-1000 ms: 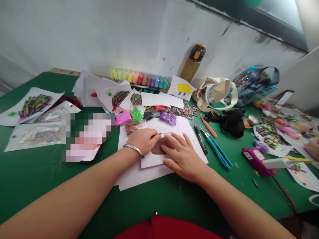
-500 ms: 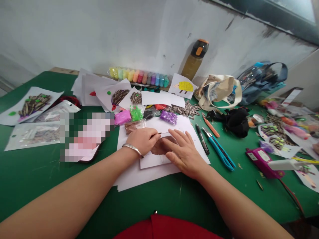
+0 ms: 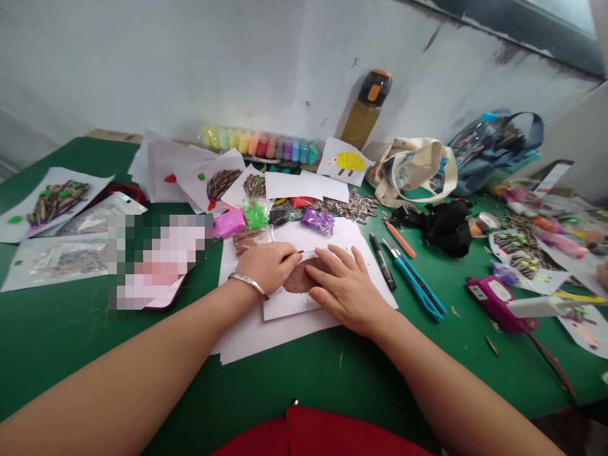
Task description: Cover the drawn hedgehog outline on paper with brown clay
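Observation:
A flat brown patch of clay [image 3: 297,278] lies on a small white sheet [image 3: 285,308], which rests on larger white paper [image 3: 237,339]. My left hand [image 3: 268,266], with a silver bangle at the wrist, is closed at the upper left of the clay. A small dark tip sticks out from its fingers; what it belongs to I cannot make out. Over the right side of the clay, my right hand [image 3: 349,288] lies flat with fingers spread. It covers part of the clay and the sheet. A brown clay packet [image 3: 251,239] lies just beyond my left hand.
Beyond the paper are coloured clay packets [image 3: 318,221] and sunflower seeds [image 3: 354,206]. To the right lie a pen [image 3: 382,263], a blue cutter [image 3: 415,282] and a magenta glue gun [image 3: 498,304]. A phone [image 3: 164,272] is at left. Another person's hand [image 3: 603,275] shows at the right edge.
The whole view has shifted slightly. Both my hands keep nearly the same place over the clay. Part of another person's hand now shows at the right edge.

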{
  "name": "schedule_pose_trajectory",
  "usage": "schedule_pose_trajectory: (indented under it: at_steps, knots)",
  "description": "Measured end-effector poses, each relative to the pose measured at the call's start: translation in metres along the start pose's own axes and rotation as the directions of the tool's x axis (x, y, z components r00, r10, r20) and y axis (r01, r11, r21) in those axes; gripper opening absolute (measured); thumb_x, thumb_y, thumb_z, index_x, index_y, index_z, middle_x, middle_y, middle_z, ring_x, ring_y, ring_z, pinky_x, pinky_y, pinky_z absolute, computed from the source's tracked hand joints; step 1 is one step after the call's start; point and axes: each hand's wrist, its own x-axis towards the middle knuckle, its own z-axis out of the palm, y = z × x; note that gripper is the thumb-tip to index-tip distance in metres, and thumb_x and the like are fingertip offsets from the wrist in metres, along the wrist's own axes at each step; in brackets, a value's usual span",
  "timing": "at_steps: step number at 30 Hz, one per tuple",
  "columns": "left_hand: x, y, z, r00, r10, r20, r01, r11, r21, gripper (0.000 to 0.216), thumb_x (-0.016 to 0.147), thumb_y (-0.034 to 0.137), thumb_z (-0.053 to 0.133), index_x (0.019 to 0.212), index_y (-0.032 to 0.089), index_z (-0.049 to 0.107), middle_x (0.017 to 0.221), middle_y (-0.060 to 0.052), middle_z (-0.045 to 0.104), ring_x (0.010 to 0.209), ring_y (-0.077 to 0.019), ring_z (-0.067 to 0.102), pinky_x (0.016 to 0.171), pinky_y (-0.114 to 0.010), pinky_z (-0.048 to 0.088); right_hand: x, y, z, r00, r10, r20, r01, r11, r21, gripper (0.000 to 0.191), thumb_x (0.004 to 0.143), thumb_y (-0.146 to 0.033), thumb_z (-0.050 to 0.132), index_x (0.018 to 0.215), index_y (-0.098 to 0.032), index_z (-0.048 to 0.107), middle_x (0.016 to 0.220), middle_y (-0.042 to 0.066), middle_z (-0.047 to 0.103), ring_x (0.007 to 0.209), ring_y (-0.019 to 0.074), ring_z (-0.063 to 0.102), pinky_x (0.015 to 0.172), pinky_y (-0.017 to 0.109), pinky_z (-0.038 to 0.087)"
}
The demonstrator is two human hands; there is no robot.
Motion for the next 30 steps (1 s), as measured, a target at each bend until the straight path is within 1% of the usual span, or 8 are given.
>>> schedule_pose_trajectory:
  at_steps: [3, 6, 12, 14, 19, 25, 30]
  knots:
    - [0.000, 0.000, -0.001, 1.000, 0.010, -0.002, -0.010, 1.000, -0.007, 0.037, 0.093, 0.038, 0.038, 0.073, 0.022, 0.064, 0.083, -0.001, 0.071, 0.077, -0.0199, 0.061, 0.064, -0.032, 0.036, 0.001, 0.000, 0.001, 0.999, 0.044, 0.008, -0.044, 0.999, 0.024, 0.052, 0.097, -0.053, 0.028, 0.139, -0.029, 0.048, 0.154, 0.010, 0.032, 0.140, 0.0355, 0.027, 0.109, 0.068, 0.018]
    - [-0.001, 0.000, -0.002, 1.000, 0.008, -0.001, -0.008, 1.000, -0.011, 0.036, 0.093, 0.037, 0.038, 0.073, 0.022, 0.064, 0.082, -0.001, 0.071, 0.078, -0.0200, 0.061, 0.063, -0.032, 0.036, 0.003, -0.002, 0.002, 0.997, 0.079, -0.001, -0.079, 0.997, 0.005, 0.056, 0.097, -0.054, 0.028, 0.144, -0.028, 0.040, 0.154, 0.011, 0.030, 0.140, 0.0371, 0.025, 0.109, 0.069, 0.017]
    - [0.000, 0.000, -0.003, 1.000, -0.005, 0.007, 0.005, 1.000, -0.022, 0.038, 0.093, 0.038, 0.037, 0.073, 0.022, 0.065, 0.080, -0.002, 0.070, 0.075, -0.0199, 0.060, 0.062, -0.032, 0.035, 0.009, -0.006, 0.002, 0.998, 0.056, 0.032, -0.055, 0.998, -0.043, 0.054, 0.096, -0.057, 0.028, 0.139, -0.032, 0.047, 0.152, 0.010, 0.035, 0.140, 0.0402, 0.024, 0.107, 0.072, 0.014]
    - [0.000, 0.000, -0.003, 1.000, -0.002, 0.002, 0.003, 1.000, -0.025, 0.038, 0.093, 0.039, 0.037, 0.073, 0.022, 0.064, 0.080, -0.002, 0.070, 0.074, -0.0200, 0.060, 0.063, -0.032, 0.035, 0.009, -0.006, 0.001, 0.997, 0.065, 0.038, -0.064, 0.997, -0.041, 0.054, 0.096, -0.057, 0.027, 0.138, -0.033, 0.049, 0.152, 0.009, 0.034, 0.140, 0.0395, 0.023, 0.108, 0.071, 0.014]
    - [0.000, -0.002, -0.002, 1.000, 0.008, -0.006, -0.008, 0.999, -0.036, 0.036, 0.092, 0.037, 0.038, 0.071, 0.022, 0.062, 0.079, -0.001, 0.069, 0.075, -0.0197, 0.060, 0.062, -0.032, 0.033, 0.010, -0.007, 0.000, 0.994, 0.103, 0.036, -0.101, 0.993, -0.054, 0.055, 0.096, -0.057, 0.026, 0.143, -0.034, 0.041, 0.155, 0.009, 0.030, 0.141, 0.0361, 0.023, 0.109, 0.068, 0.015]
    - [0.000, -0.002, -0.002, 1.000, -0.020, -0.013, 0.019, 0.998, -0.052, 0.036, 0.091, 0.038, 0.038, 0.068, 0.021, 0.060, 0.074, -0.001, 0.068, 0.072, -0.0194, 0.058, 0.061, -0.031, 0.031, 0.012, -0.009, 0.000, 0.994, 0.099, 0.049, -0.093, 0.990, -0.108, 0.054, 0.096, -0.058, 0.023, 0.138, -0.036, 0.048, 0.153, 0.007, 0.033, 0.141, 0.0359, 0.023, 0.110, 0.068, 0.012]
    - [0.000, -0.001, -0.002, 1.000, -0.021, -0.010, 0.021, 0.998, -0.058, 0.035, 0.091, 0.038, 0.038, 0.068, 0.021, 0.059, 0.076, -0.001, 0.068, 0.073, -0.0194, 0.058, 0.061, -0.031, 0.030, 0.011, -0.011, 0.001, 0.996, 0.076, 0.042, -0.070, 0.990, -0.124, 0.056, 0.096, -0.059, 0.022, 0.145, -0.037, 0.037, 0.156, 0.008, 0.027, 0.142, 0.0359, 0.022, 0.110, 0.068, 0.012]
